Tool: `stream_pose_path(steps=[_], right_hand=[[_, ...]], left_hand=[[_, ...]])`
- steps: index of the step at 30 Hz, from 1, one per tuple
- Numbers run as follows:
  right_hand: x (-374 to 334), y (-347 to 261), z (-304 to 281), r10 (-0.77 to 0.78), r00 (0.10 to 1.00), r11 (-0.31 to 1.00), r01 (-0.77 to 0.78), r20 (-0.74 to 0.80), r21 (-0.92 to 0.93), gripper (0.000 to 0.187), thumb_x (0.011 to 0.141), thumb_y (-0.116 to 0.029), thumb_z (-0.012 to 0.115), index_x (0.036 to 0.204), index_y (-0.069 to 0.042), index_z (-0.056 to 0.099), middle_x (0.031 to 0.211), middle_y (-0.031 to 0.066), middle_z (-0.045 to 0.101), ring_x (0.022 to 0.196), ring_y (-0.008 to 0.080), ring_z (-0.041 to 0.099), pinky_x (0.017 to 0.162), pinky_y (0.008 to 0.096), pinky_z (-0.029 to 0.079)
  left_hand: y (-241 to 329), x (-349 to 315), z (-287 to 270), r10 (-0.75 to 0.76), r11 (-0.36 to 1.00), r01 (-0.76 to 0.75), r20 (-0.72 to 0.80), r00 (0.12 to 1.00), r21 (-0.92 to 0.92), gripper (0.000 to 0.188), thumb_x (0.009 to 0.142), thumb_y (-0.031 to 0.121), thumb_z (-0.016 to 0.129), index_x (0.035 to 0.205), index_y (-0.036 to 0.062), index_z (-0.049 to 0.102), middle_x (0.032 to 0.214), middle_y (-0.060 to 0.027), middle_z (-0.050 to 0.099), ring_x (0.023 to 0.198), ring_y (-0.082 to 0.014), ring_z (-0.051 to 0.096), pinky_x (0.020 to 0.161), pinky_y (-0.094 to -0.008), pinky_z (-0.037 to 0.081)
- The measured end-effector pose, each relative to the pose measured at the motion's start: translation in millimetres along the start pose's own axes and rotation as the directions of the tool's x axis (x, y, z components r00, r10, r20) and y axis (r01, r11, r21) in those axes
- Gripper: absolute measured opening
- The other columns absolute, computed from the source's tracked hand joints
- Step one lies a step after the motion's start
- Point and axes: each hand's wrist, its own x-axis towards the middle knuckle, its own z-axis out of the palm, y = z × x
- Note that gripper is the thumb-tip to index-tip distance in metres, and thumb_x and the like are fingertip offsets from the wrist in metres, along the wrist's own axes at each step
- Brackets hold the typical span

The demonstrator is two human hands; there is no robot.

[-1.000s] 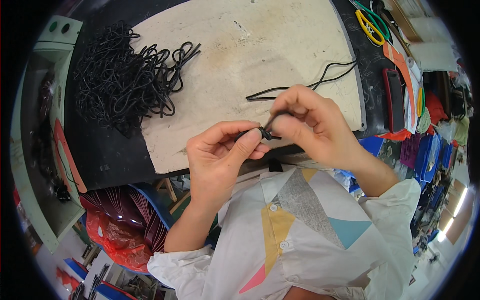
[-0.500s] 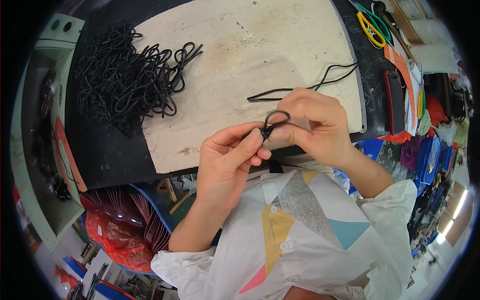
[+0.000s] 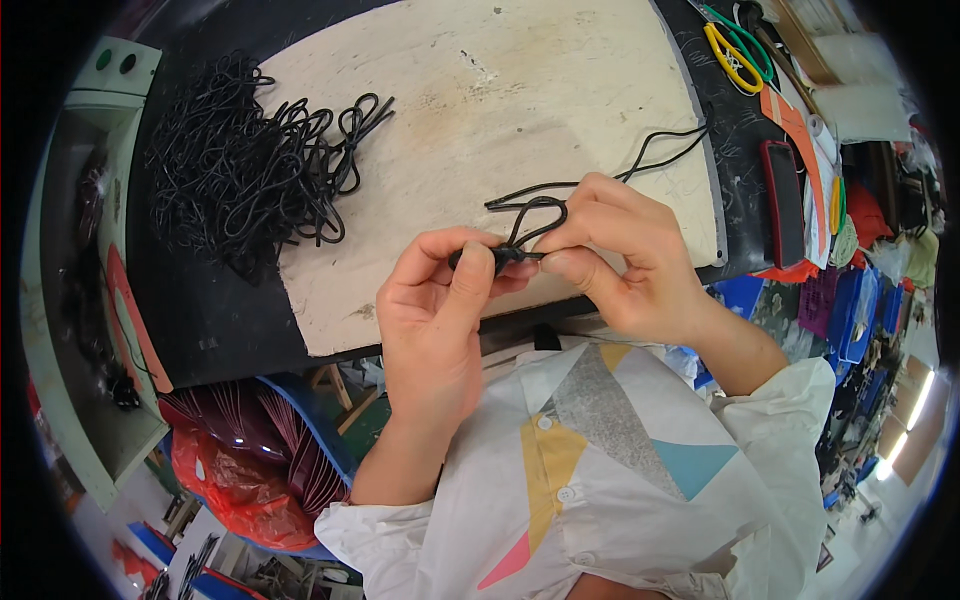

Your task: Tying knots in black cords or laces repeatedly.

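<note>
A black cord (image 3: 540, 203) is looped and knotted between my hands, just over the near edge of the pale board (image 3: 450, 120). My left hand (image 3: 440, 300) pinches the knot between thumb and fingers. The thumb and forefinger of my right hand (image 3: 620, 250) are closed on a cord end to the right of the knot. One loop of the cord stands up above the knot. Beyond my right hand, another thin black cord (image 3: 655, 145) lies across the board, its near part running behind my fingers.
A tangled heap of black cords (image 3: 235, 160) lies at the left on the dark table (image 3: 215, 330). Along the right edge are scissors with yellow and green handles (image 3: 735, 55) and a red-cased phone (image 3: 783, 200). Below the left side stands a bin with a red plastic bag (image 3: 245, 500).
My left hand has shifted left, and the knot shows more openly. My right fingers have moved from the loop onto a cord end, leaving the loop standing free.
</note>
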Motion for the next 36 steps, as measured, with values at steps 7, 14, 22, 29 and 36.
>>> stream_pose_path(steps=[7, 14, 22, 29, 36], right_hand=[[-10.3, 5.6, 3.2, -0.237, 0.971, 0.962, 0.232, -0.019, -0.143, 0.013, 0.064, 0.003, 0.061, 0.074, -0.005, 0.058, 0.064, 0.0063, 0.044, 0.061, 0.0245, 0.045, 0.059, 0.0303, 0.04], [-4.1, 9.4, -8.8, 0.06, 0.994, 0.984, -0.044, -0.093, 0.17, 0.01, 0.071, -0.003, 0.061, 0.081, -0.002, 0.062, 0.074, 0.0058, 0.057, 0.071, 0.0185, 0.054, 0.067, 0.0269, 0.043], [0.2, 2.5, 3.2, -0.174, 0.974, 0.984, 0.178, -0.144, 0.011, 0.012, 0.075, -0.006, 0.062, 0.085, -0.001, 0.064, 0.075, 0.0068, 0.061, 0.069, 0.0131, 0.056, 0.061, 0.0228, 0.043], [-1.7, -2.8, 11.4, 0.247, 0.969, 0.839, -0.208, -0.011, 0.503, 0.007, 0.078, -0.008, 0.061, 0.081, -0.002, 0.063, 0.072, 0.004, 0.06, 0.066, 0.01, 0.054, 0.057, 0.02, 0.041], [2.8, -8.8, 6.3, 0.476, 0.828, 0.48, -0.527, 0.296, 0.701, 0.015, 0.083, -0.013, 0.057, 0.084, 0.001, 0.061, 0.074, 0.0009, 0.06, 0.069, 0.0055, 0.053, 0.062, 0.0188, 0.043]], left_hand=[[0.6, -3.1, -6.8, 0.091, 0.995, -0.092, 0.018, 0.996, 0.033, 0.013, 0.087, 0.01, 0.051, 0.091, -0.0019, 0.052, 0.085, -0.0088, 0.059, 0.075, -0.0187, 0.06, 0.07, -0.0301, 0.048], [1.0, 4.9, -4.9, 0.156, 0.969, -0.135, -0.089, 0.984, 0.206, 0.018, 0.083, 0.006, 0.057, 0.097, -0.0047, 0.056, 0.081, -0.0092, 0.061, 0.074, -0.0181, 0.061, 0.064, -0.027, 0.048], [13.2, 2.3, -7.1, -0.182, 0.976, 0.197, 0.153, 0.971, -0.093, 0.026, 0.079, -0.001, 0.06, 0.104, -0.0058, 0.056, 0.082, -0.0101, 0.061, 0.073, -0.0134, 0.059, 0.067, -0.0236, 0.049], [3.0, -2.5, -18.3, 0.044, 0.99, -0.065, 0.168, 0.985, 0.123, 0.032, 0.075, -0.006, 0.06, 0.106, -0.0067, 0.054, 0.092, -0.0137, 0.061, 0.081, -0.0173, 0.061, 0.075, -0.0262, 0.049], [25.7, 1.8, -15.8, -0.142, 0.958, 0.118, 0.074, 0.987, 0.261, 0.022, 0.075, -0.004, 0.057, 0.096, -0.0108, 0.056, 0.081, -0.0191, 0.062, 0.071, -0.0235, 0.065, 0.066, -0.0304, 0.054]])
